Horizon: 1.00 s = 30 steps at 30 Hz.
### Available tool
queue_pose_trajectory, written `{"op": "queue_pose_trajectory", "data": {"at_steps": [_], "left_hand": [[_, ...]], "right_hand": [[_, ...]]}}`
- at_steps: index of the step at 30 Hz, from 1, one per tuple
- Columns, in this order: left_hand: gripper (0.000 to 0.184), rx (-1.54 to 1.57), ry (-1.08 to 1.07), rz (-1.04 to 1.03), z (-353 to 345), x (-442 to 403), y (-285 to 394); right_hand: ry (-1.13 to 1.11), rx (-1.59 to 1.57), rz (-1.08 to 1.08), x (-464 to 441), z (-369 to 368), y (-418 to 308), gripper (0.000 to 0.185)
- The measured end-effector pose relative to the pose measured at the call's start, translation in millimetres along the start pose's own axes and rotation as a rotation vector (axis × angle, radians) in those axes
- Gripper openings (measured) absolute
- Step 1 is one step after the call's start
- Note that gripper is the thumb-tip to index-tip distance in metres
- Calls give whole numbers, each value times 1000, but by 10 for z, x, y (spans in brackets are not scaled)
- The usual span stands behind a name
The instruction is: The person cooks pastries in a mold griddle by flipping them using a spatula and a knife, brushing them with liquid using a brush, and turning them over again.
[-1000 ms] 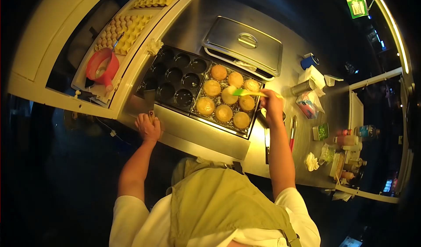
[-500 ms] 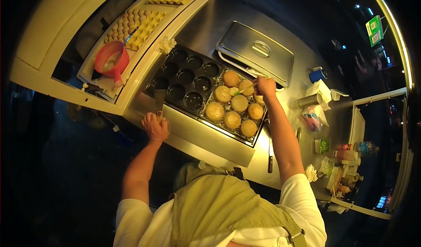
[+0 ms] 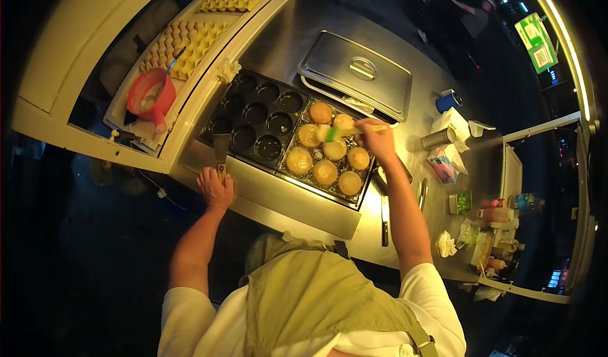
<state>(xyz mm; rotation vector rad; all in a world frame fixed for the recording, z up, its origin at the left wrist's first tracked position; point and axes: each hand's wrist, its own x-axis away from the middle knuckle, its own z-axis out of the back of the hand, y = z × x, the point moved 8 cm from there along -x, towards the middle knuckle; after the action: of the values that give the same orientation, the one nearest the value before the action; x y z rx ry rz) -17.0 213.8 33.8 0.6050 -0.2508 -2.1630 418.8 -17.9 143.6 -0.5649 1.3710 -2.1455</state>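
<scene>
My left hand (image 3: pixel 216 188) is closed around the wooden handle of a flat metal scraper (image 3: pixel 221 145), its blade over the front edge of the dark moulded pan (image 3: pixel 255 112). My right hand (image 3: pixel 377 140) grips a basting brush (image 3: pixel 356 131) with a green band. The brush lies low over the second pan (image 3: pixel 285 171), its pale bristles by a round golden cake (image 3: pixel 308 136); whether they touch it I cannot tell. Several more round cakes, such as a browner one (image 3: pixel 320 112) at the back, sit in that pan's hollows. My right hand partly covers some hollows.
Behind the pans lies a lidded steel tray (image 3: pixel 363 69). To the left are egg trays (image 3: pixel 183 43) and a pink dipper (image 3: pixel 152 97). On the right stand a metal canister (image 3: pixel 438 139), a tissue box (image 3: pixel 443 165), a container of chopped greens (image 3: pixel 461 202) and a black-handled knife (image 3: pixel 384 230).
The whole view has shifted slightly. My right hand has come a little nearer to me, and the brush now shows more of its length. My left hand still holds the scraper.
</scene>
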Motion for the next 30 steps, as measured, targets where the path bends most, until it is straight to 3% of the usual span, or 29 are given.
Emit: {"op": "queue_pose_trajectory", "data": {"at_steps": [1,3,4,7,8,13,15,19,21,22,25,27,29,30], "left_hand": [[34,-15,2,2,-2,3,-14],[34,-26,6,11,-4,6,-12],[34,-32,6,23,-5,12,-19],[34,-18,24,23,24,11,-17],[34,-20,24,39,28,0,-25],[35,26,2,29,29,-9,-11],[35,15,3,30,29,-5,-8],[35,-38,37,26,1,18,-40],[35,-20,35,28,12,11,-41],[35,2,31,34,11,29,-37],[35,4,38,9,-7,18,-39],[35,0,29,13,-3,9,-31],[34,-4,14,15,-5,14,-13],[34,-2,20,14,4,11,-4]], "right_hand": [[-67,5,145,-64,-243,71,21],[-238,-34,110,74,-633,-194,22],[-270,-102,-34,104,-720,-152,22],[-181,155,124,-64,-502,307,22],[-170,133,3,-10,-352,209,23],[-123,142,-23,23,-400,-290,22],[-288,187,471,68,-843,-618,22],[-381,391,435,158,-1204,-652,22],[-569,699,449,265,-1146,-725,22],[-500,411,495,311,-961,-750,21],[-562,566,520,377,-716,-679,20],[-465,537,411,330,-414,-338,21],[-342,317,254,320,-104,-144,22],[-303,230,28,378,46,-63,23]]}}
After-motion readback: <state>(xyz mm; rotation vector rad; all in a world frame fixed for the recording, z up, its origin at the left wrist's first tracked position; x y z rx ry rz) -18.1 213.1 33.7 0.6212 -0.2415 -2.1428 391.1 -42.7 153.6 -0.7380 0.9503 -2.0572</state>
